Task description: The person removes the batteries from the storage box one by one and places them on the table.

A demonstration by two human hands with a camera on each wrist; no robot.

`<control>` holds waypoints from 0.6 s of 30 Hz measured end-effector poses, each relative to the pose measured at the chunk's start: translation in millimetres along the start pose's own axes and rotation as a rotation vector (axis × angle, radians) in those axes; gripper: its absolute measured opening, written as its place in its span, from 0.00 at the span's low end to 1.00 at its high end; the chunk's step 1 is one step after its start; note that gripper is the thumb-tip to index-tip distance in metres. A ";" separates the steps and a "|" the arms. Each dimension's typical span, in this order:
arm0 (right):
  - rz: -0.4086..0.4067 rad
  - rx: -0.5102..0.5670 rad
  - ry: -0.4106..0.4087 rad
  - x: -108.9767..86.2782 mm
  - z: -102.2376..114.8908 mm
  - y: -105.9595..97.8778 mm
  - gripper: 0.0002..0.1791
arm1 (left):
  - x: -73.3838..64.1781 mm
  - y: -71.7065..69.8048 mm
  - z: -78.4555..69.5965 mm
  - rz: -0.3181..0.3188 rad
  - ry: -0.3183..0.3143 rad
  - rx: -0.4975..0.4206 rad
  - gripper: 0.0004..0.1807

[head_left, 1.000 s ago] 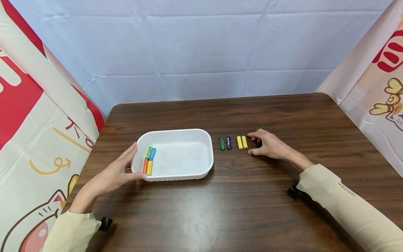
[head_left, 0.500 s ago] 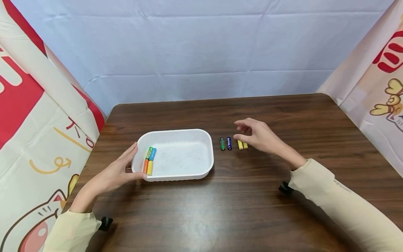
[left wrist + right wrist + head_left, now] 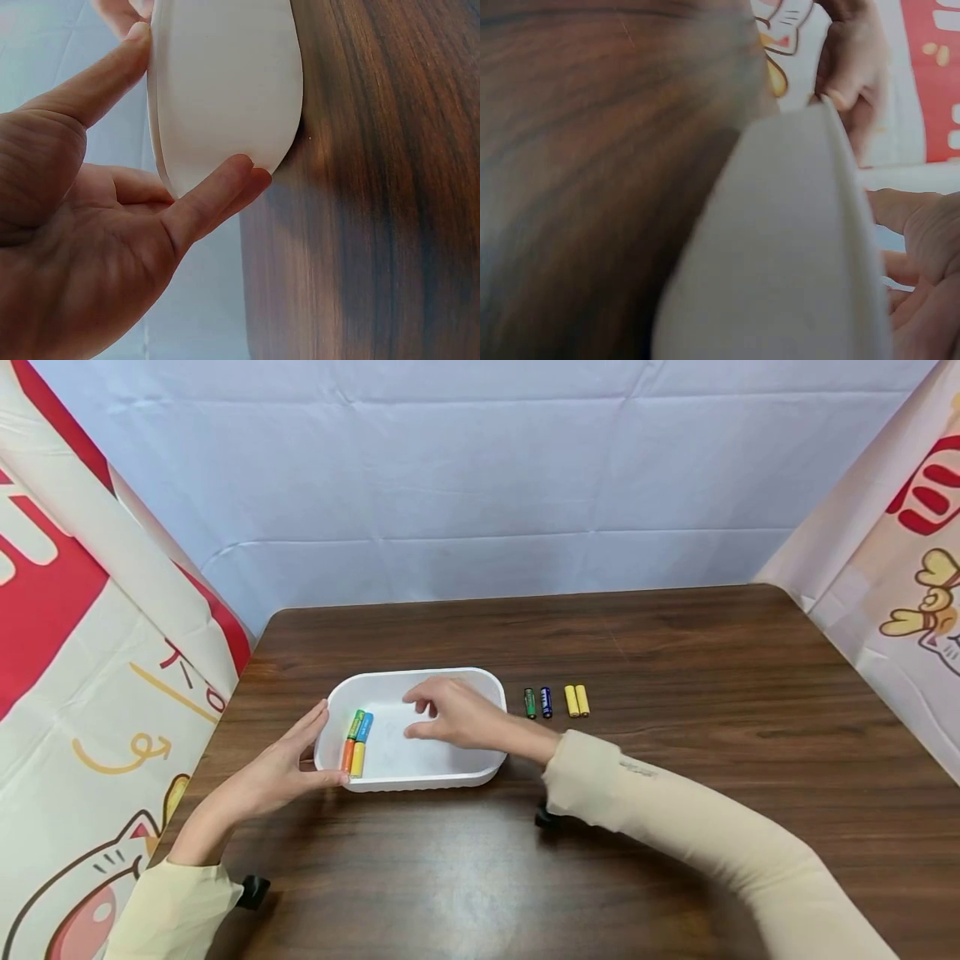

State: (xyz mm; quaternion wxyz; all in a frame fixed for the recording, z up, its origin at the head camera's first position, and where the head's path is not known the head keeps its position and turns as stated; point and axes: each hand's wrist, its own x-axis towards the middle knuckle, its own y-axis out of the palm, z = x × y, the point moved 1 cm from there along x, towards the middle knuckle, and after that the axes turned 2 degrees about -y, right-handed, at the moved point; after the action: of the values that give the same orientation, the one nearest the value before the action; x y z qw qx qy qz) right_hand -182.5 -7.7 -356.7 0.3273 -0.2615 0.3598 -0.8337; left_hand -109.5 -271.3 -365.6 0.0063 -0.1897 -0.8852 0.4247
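4 batteries are being held in the tray [image 3: 420, 783], set as a 2-by-2 block by its left end: a green cell [image 3: 356, 724] and a blue cell [image 3: 364, 727] farther off, an orange cell [image 3: 347, 756] and a yellow cell [image 3: 357, 760] nearer. Their long axes are running near to far, far ends leaning slightly right; which way the terminals are pointing cannot be told. By the close packing, rolling is presumably being checked.

The tray's long axis is running left to right. Its left end is being steadied by the left hand [image 3: 276, 772], thumb and fingers spread and nearly straight, probably so that sliding is being prevented. Over the tray's right half, the right hand [image 3: 457, 714] is being held with thumb and fingers parted in a loose curve; nothing is being seen between them.

Beyond the right rim, a dark green cell [image 3: 530, 703] and a dark blue cell [image 3: 546, 702] are lying slightly apart on the table [image 3: 337, 893], then 2 yellow batteries [image 3: 582, 700] side by side, all pointing near to far, apparently being grouped in 2s.
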 end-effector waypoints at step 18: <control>0.217 -0.014 0.157 38.3 20.1 63.8 0.25 | -1.5 -0.1 1.2 0.002 0.046 -0.046 0.55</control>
State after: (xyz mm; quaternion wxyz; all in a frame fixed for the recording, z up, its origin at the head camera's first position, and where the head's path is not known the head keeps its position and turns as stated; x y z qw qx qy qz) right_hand -171.1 -78.0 -386.0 0.3848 -0.1573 0.4164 -0.8086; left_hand -108.3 -272.8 -366.1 0.0221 -0.2006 -0.8941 0.3998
